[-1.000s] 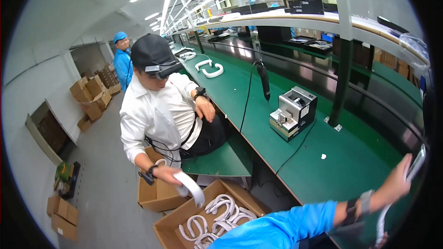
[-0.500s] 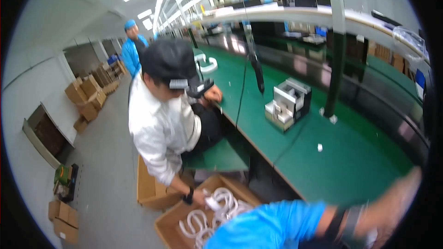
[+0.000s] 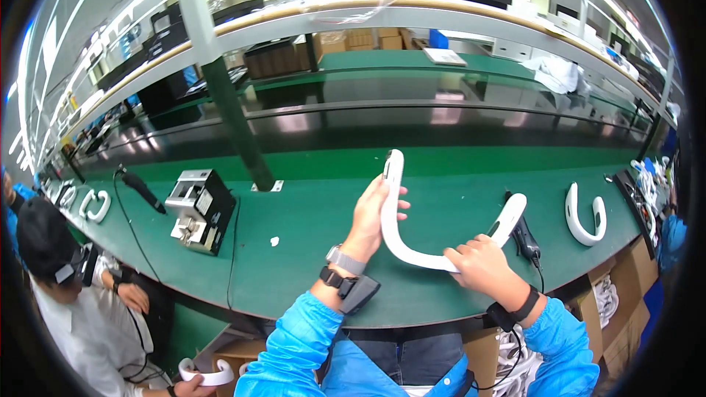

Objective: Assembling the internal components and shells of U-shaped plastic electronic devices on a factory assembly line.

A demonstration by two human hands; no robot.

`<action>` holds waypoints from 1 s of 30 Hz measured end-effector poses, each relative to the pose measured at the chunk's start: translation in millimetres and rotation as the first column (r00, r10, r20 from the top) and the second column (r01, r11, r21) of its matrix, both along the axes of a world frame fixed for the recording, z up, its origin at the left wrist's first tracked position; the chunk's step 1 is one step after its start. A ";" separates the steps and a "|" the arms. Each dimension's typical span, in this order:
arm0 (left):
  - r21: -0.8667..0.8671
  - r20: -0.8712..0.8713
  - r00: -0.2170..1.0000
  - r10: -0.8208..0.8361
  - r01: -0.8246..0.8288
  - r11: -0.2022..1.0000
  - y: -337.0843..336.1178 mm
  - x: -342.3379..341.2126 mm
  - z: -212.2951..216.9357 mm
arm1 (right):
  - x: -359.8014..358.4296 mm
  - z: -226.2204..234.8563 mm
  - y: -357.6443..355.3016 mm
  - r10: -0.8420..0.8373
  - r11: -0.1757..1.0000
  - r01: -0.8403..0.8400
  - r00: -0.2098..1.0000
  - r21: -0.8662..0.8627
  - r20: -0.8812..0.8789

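Five white U-shaped bands (image 3: 434, 239) show: one held in both hands, one on the bench's right end, two far left, one in a co-worker's hand. One grey desktop machine (image 3: 197, 208) stands on the green bench (image 3: 316, 220).

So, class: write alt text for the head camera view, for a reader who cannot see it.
A person's left hand and right hand hold up a white U-shaped neckband piece above a green workbench. Another one lies to the right; a co-worker sits at lower left.
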State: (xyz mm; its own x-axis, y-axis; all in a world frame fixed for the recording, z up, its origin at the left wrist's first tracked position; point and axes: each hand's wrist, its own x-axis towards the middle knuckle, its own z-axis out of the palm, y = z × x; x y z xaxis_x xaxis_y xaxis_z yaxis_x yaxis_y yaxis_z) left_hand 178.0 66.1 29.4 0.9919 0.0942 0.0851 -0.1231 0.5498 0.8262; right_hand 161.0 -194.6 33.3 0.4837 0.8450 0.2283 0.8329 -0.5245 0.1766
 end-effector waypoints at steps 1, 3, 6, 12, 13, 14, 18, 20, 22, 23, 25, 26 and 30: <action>0.010 -0.019 1.000 -0.004 0.004 1.000 -1.9 5.4 -4.9 | 2.5 -3.6 -0.7 -0.018 1.000 0.018 1.000 -0.009 0.022; 0.029 -0.039 0.999 -0.011 0.012 1.000 -4.7 11.6 -12.9 | 8.7 -10.7 1.4 -0.034 0.999 0.033 0.998 0.018 0.051; 0.167 -0.069 0.994 0.083 -0.071 0.983 -3.5 14.9 -24.1 | 22.0 -23.7 12.7 -0.038 0.997 0.032 0.995 0.065 0.096; 0.280 0.032 0.984 0.175 -0.177 0.944 4.4 17.2 -33.5 | 45.8 -37.7 33.9 0.035 0.999 -0.036 0.999 0.040 0.032; 0.306 0.046 0.989 0.143 -0.150 0.940 2.8 15.4 -28.4 | 52.3 -35.8 35.0 0.130 0.991 -0.130 0.991 -0.023 -0.035; 0.305 0.035 0.990 0.139 -0.143 0.942 -0.5 12.4 -27.3 | 58.5 -32.8 35.6 0.219 0.971 -0.227 0.970 -0.077 -0.107; 0.325 0.009 0.997 0.076 -0.075 0.943 0.7 6.9 -23.0 | 65.2 -15.5 42.9 0.347 0.920 -0.376 0.912 -0.108 -0.220; 0.179 -0.083 0.991 0.107 -0.091 0.980 5.7 4.9 -22.5 | 57.4 -4.0 41.5 0.306 0.935 -0.338 0.922 -0.109 -0.236; 0.147 -0.071 0.995 0.074 -0.063 0.987 10.6 -0.3 -10.3 | 50.6 7.3 38.5 0.269 0.947 -0.303 0.932 -0.111 -0.243; -0.089 -0.052 0.999 -0.011 0.007 0.996 9.1 -7.1 -0.1 | 45.4 11.3 36.6 0.301 0.953 -0.291 0.913 0.080 -0.276; -0.323 0.018 0.995 -0.093 0.094 0.942 5.3 -18.1 10.9 | 29.1 19.8 35.1 0.316 0.924 -0.189 0.866 0.331 -0.387; -0.322 0.030 0.995 -0.095 0.099 0.942 4.8 -22.9 12.6 | 20.6 25.7 37.9 0.315 0.925 -0.192 0.871 0.328 -0.377; -0.548 0.118 0.978 -0.171 0.208 0.810 -1.9 -51.4 30.7 | -18.2 44.3 46.1 0.233 0.929 0.033 0.722 0.369 -0.651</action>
